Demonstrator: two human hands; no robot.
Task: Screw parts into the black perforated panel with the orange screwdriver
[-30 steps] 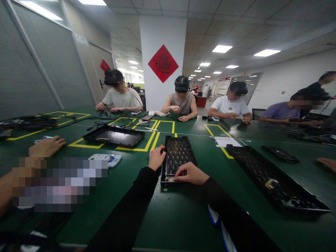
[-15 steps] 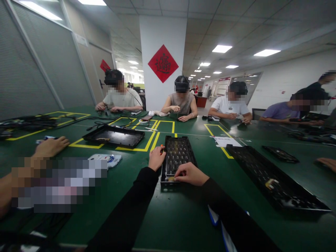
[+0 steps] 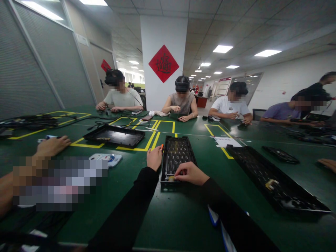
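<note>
A black keyboard housing (image 3: 180, 154) lies lengthwise before me on the green table, its inner side up with rows of small pale marks. Beside its left edge is my left hand (image 3: 154, 158), fingers curled around a small orange-tipped tool (image 3: 162, 147) that is mostly hidden. My right hand (image 3: 191, 173) reaches over the near right corner, thumb and fingers pinched together at a small yellowish piece (image 3: 171, 178) inside the near end. Whether the pinch holds that piece or something smaller is hidden by the fingers.
To the right lies a longer black housing (image 3: 273, 178), with a small dark panel (image 3: 280, 154) behind it. A black tray (image 3: 115, 135) stands at the left. Another person's hand (image 3: 54, 145) rests nearby. Several people sit across the table (image 3: 183, 213).
My left hand has shifted slightly left, away from the housing's edge, with the orange tip still at its fingers. My right hand stays at the near end, almost unmoved.
</note>
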